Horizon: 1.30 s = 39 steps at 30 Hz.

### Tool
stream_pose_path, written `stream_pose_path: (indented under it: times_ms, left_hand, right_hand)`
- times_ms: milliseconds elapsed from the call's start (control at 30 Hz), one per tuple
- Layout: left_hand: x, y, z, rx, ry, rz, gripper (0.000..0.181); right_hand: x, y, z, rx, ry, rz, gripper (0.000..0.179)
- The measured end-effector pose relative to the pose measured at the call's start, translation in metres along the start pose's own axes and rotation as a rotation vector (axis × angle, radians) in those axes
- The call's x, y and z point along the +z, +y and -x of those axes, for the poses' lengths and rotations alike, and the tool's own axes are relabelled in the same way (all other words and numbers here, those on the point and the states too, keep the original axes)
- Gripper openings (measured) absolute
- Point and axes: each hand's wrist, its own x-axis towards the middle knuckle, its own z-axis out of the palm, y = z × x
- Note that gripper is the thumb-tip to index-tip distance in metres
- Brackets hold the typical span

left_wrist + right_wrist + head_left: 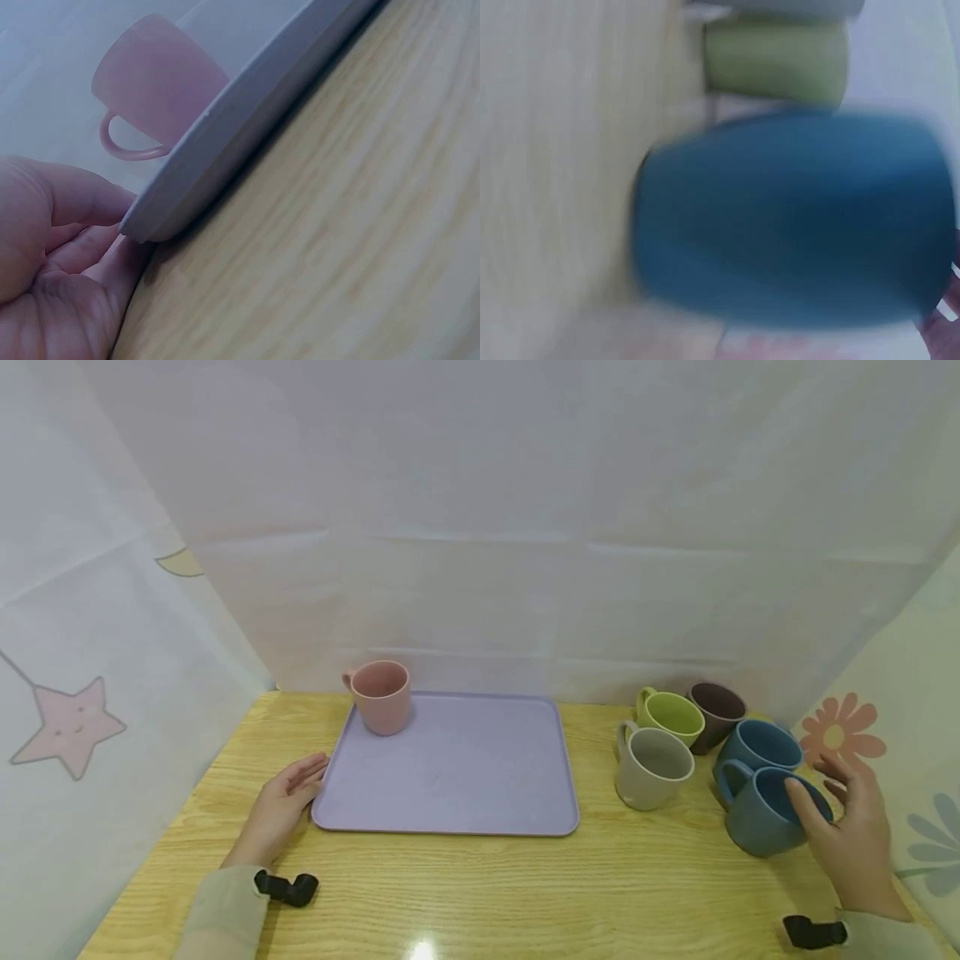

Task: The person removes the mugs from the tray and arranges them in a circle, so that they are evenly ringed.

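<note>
My left hand [281, 802] lies at the left edge of the lilac tray [450, 777], its fingers nearly straight. In the left wrist view the fingertips meet the grey-looking tray edge [217, 142]. A pink mug [384, 700] stands upright in the tray's back left corner, handle to the left. On the right, my right hand [855, 827] is spread at the nearer blue mug [765, 822]. Its thumb overlaps the mug's opening and its fingers are beyond the right side of the rim. The blue mug [795, 225] fills the right wrist view, with fingertips [945, 315] near its rim.
Close around the nearer blue mug stand another blue mug [761, 743], a grey-white mug [648, 777], a green mug [671, 714] and a dark brown mug [716, 714]. White cloth [487, 568] hangs behind the wooden table [487, 893] and along both sides.
</note>
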Motion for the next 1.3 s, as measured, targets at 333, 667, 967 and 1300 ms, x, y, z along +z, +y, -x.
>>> stream_pose_path:
  times_ms: [333,667,967,1300]
  left_hand:
    - [0.0,-0.001,0.0,0.008,0.009,-0.002,0.051]
    - [0.0,-0.004,-0.002,0.012,0.01,0.006,0.051]
    - [0.0,-0.003,-0.002,0.003,0.014,0.005,0.051]
    - [-0.001,-0.003,-0.001,0.007,0.011,0.011,0.051]
  right_hand:
    - [0.058,-0.071,-0.012,-0.447,0.032,-0.06,0.048]
    - [0.135,-0.134,-0.009,-0.545,-0.094,-0.271,0.056]
    - [0.214,-0.168,0.0,-0.286,-0.288,-0.45,0.054]
    - [0.283,-0.202,-0.011,-0.001,-0.475,-0.567,0.064]
